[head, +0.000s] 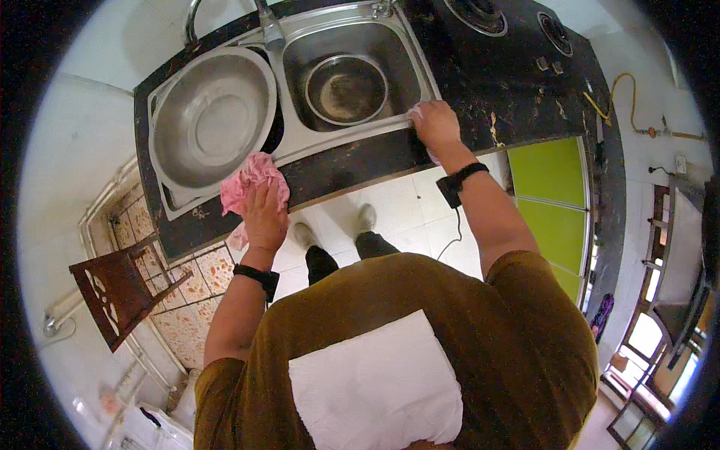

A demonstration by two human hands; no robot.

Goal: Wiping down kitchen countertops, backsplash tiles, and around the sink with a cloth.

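My left hand (pixel 265 214) presses a crumpled pink cloth (pixel 253 183) against the front edge of the counter, beside a large metal basin (pixel 169 135). The basin lies over the left bowl of the stainless steel sink (pixel 315 140). At the sink's front right corner my right hand (pixel 437 126) holds a pale pink cloth (pixel 415 112), mostly hidden under the fingers. A round metal pan (pixel 347 90) rests in the right bowl. Both wrists wear black bands.
A faucet (pixel 271 31) stands behind the sink. Gas burners (pixel 484 14) are set in the dark counter (pixel 478 79) at the right. Green cabinet doors (pixel 548 171) lie below it. A brown wooden chair (pixel 115 292) stands at the left, and a yellow hose (pixel 633 104) hangs at the right.
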